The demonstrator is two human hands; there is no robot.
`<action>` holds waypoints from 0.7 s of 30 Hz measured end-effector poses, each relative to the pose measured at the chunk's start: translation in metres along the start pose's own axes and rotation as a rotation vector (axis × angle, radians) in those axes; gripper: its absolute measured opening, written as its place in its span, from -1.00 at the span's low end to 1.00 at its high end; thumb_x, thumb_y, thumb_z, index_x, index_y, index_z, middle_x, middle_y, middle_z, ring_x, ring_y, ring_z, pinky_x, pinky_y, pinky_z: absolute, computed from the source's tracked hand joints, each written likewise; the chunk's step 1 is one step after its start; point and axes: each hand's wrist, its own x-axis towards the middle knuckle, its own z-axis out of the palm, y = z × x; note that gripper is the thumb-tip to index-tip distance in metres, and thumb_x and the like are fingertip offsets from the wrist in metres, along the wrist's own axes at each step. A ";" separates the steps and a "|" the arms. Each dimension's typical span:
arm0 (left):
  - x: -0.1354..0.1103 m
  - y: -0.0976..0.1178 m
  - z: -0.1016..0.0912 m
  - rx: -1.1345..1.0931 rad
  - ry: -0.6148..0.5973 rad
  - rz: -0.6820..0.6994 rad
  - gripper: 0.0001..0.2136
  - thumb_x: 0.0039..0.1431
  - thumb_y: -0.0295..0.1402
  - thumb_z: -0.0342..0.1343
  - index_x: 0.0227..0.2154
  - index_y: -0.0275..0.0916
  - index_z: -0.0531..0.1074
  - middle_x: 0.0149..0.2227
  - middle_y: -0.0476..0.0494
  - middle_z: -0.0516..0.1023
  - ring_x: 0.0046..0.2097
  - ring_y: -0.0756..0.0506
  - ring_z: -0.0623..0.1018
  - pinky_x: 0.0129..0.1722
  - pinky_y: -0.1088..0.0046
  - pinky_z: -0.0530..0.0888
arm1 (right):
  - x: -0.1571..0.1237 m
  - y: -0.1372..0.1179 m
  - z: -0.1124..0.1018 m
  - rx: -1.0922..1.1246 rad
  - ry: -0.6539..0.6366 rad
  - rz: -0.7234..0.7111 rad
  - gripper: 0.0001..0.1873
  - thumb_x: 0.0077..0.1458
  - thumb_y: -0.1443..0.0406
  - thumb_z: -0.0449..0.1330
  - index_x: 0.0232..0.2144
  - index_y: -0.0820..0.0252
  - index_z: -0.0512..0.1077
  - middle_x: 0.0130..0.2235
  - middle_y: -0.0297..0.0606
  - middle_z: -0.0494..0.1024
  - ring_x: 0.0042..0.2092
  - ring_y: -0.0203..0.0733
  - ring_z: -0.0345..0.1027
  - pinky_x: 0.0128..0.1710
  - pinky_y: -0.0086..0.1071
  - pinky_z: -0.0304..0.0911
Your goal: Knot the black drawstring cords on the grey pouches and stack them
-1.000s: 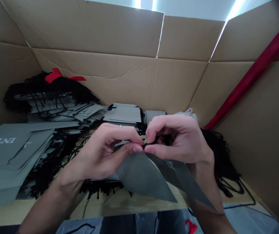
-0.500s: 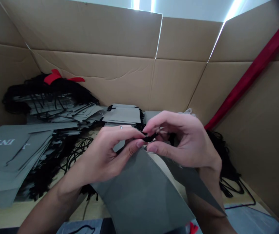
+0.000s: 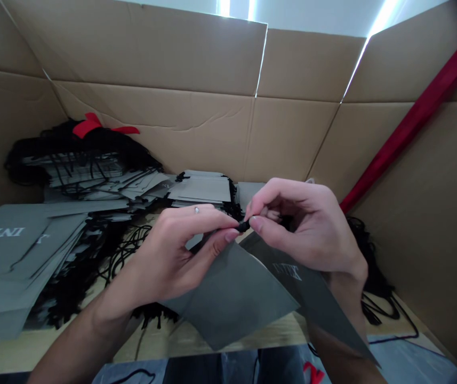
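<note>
From the head view, a grey paper bag (image 3: 232, 293) hangs in a V below our hands, with printed lettering (image 3: 288, 272) on its right-hand panel. Our left hand (image 3: 172, 256) and right hand (image 3: 304, 224) are both closed to tight pinches, meeting on a short black cord (image 3: 243, 226) at the bag's top edge. We judge the step in hand to be fitting this cord handle at the bag's mouth, though we cannot tell whether it passes through a hole. Its short end calls for a steady pinch and a fine, careful feed. Beyond our hands, stacked grey bags (image 3: 200, 189) lie on the bench (image 3: 212, 336), with tangled cords (image 3: 124, 250) among them and a further pile (image 3: 12, 250) to the left, all backed by cardboard sheets (image 3: 152, 128).
</note>
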 end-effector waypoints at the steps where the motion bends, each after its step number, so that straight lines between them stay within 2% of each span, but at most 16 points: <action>1: 0.000 0.000 0.000 -0.005 -0.001 0.002 -0.92 0.43 -0.52 0.23 -0.14 -0.26 0.60 -0.36 0.06 0.55 -0.36 0.11 0.44 -0.34 0.57 0.36 | 0.001 0.000 0.000 0.011 -0.003 -0.003 -0.90 0.26 0.45 0.32 -0.32 0.21 0.52 -0.38 -0.36 0.52 -0.45 -0.42 0.23 -0.49 -0.51 0.19; 6: 0.000 0.000 -0.002 -0.035 -0.005 0.005 -0.91 0.42 -0.53 0.23 -0.23 -0.26 0.60 -0.43 0.07 0.46 -0.41 0.10 0.36 -0.39 0.52 0.29 | 0.004 0.000 0.001 0.052 -0.022 0.011 -0.92 0.26 0.44 0.31 -0.32 0.24 0.52 -0.31 -0.26 0.62 -0.43 -0.38 0.32 -0.49 -0.49 0.23; 9: -0.001 0.000 -0.003 -0.045 -0.023 -0.005 -0.89 0.43 -0.51 0.22 -0.25 -0.25 0.59 -0.42 0.05 0.48 -0.41 0.09 0.36 -0.40 0.50 0.29 | 0.005 -0.001 0.001 0.065 -0.039 0.021 -0.93 0.25 0.45 0.31 -0.30 0.24 0.51 -0.24 -0.21 0.67 -0.40 -0.35 0.38 -0.45 -0.48 0.28; 14: -0.001 0.000 -0.003 -0.039 -0.053 -0.017 -0.88 0.43 -0.50 0.22 -0.28 -0.24 0.57 -0.40 0.03 0.52 -0.41 0.08 0.37 -0.40 0.49 0.29 | 0.004 -0.001 0.001 0.089 -0.055 0.031 -0.92 0.25 0.46 0.30 -0.28 0.24 0.50 -0.24 -0.23 0.67 -0.42 -0.38 0.35 -0.45 -0.48 0.28; 21: 0.004 0.004 -0.005 -0.050 -0.077 -0.015 -0.80 0.46 -0.48 0.19 -0.36 -0.24 0.50 -0.46 0.07 0.44 -0.44 0.08 0.31 -0.43 0.51 0.26 | 0.005 0.001 0.001 0.137 -0.079 0.068 -0.93 0.30 0.44 0.29 -0.27 0.24 0.50 -0.24 -0.22 0.66 -0.41 -0.36 0.39 -0.45 -0.48 0.29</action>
